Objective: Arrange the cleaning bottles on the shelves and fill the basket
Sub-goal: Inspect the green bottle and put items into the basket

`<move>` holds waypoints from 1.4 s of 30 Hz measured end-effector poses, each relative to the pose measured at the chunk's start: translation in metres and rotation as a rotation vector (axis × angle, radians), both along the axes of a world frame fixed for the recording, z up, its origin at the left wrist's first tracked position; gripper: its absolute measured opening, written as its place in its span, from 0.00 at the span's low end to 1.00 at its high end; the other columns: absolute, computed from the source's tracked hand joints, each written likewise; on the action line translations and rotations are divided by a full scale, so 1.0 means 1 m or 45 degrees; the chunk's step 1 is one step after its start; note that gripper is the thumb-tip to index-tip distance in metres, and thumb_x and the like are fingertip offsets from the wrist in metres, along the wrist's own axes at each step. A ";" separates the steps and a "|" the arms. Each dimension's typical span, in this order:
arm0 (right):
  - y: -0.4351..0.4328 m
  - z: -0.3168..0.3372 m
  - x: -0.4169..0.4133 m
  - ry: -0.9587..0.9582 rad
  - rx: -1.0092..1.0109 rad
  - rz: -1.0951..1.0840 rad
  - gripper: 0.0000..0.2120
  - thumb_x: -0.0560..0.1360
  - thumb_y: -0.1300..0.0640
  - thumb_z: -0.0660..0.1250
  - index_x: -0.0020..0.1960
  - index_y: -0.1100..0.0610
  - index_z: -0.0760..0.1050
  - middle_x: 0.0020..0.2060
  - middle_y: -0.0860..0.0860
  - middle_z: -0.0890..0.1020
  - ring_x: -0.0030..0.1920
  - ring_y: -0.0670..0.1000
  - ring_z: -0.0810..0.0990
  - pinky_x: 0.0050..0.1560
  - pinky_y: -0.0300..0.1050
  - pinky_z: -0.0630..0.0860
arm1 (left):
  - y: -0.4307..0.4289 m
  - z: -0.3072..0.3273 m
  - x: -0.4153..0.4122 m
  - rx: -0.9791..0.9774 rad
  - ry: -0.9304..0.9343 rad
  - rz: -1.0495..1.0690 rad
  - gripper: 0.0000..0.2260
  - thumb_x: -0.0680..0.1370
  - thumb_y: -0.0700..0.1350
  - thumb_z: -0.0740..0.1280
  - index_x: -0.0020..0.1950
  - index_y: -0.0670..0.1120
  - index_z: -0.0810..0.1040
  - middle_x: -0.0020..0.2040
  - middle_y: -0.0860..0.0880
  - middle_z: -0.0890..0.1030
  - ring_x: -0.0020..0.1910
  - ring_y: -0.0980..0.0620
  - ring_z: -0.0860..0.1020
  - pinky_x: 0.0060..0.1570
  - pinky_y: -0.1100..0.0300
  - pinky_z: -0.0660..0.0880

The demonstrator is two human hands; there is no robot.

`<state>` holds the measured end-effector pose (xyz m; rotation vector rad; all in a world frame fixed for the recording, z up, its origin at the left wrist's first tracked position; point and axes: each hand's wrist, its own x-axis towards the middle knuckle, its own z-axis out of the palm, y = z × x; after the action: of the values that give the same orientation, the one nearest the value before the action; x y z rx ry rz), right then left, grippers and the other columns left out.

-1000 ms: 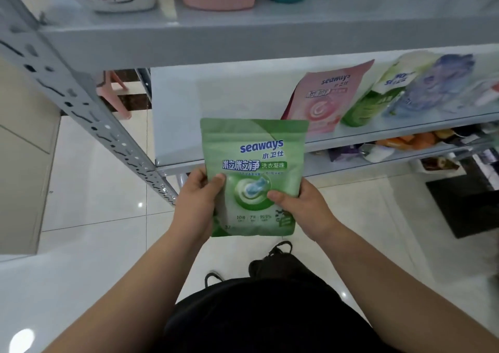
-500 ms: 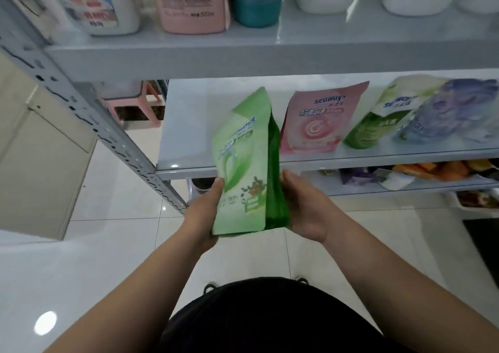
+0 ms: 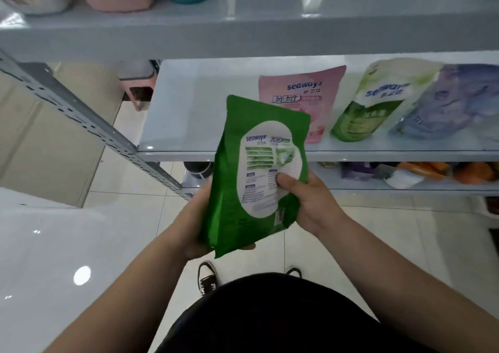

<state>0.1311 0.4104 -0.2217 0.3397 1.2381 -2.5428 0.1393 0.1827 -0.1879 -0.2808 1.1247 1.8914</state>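
Gripping green pouch [image 3: 259,174] with left hand [image 3: 193,223] and right hand [image 3: 307,206], centre frame. Set upright left of pink pouch [image 3: 297,96], front outward.

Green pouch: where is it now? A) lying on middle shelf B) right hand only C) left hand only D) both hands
D: left hand cups the green pouch from below, and right hand pinches its lower right edge, thumb on the label.

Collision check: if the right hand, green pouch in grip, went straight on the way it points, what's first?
Right hand points up-left: likely the front edge of the middle shelf first, left of the pink pouch. Depth unclear.
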 end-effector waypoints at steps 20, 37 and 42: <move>-0.014 -0.010 0.025 -0.330 0.299 0.241 0.25 0.68 0.56 0.81 0.63 0.56 0.79 0.55 0.55 0.87 0.52 0.56 0.88 0.44 0.49 0.84 | -0.034 -0.014 -0.014 -0.374 0.260 0.175 0.27 0.71 0.46 0.79 0.69 0.48 0.75 0.62 0.45 0.84 0.57 0.44 0.84 0.49 0.50 0.83; -0.123 0.026 -0.005 -0.069 0.294 0.372 0.18 0.73 0.54 0.77 0.61 0.44 0.81 0.55 0.46 0.86 0.58 0.49 0.82 0.60 0.52 0.77 | -0.077 -0.024 -0.044 0.188 -0.320 0.252 0.14 0.76 0.48 0.66 0.54 0.43 0.85 0.47 0.43 0.85 0.40 0.48 0.85 0.26 0.60 0.81; -0.147 0.011 0.008 -0.074 -0.016 0.305 0.49 0.58 0.55 0.88 0.73 0.56 0.67 0.60 0.57 0.83 0.59 0.58 0.83 0.56 0.55 0.81 | -0.084 -0.025 -0.036 0.145 -0.271 0.050 0.14 0.72 0.40 0.66 0.56 0.39 0.82 0.50 0.42 0.85 0.42 0.48 0.85 0.43 0.54 0.84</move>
<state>0.1388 0.2634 -0.2111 0.2446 1.1655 -2.3207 0.1028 0.0988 -0.2130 -0.4317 0.8717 1.9015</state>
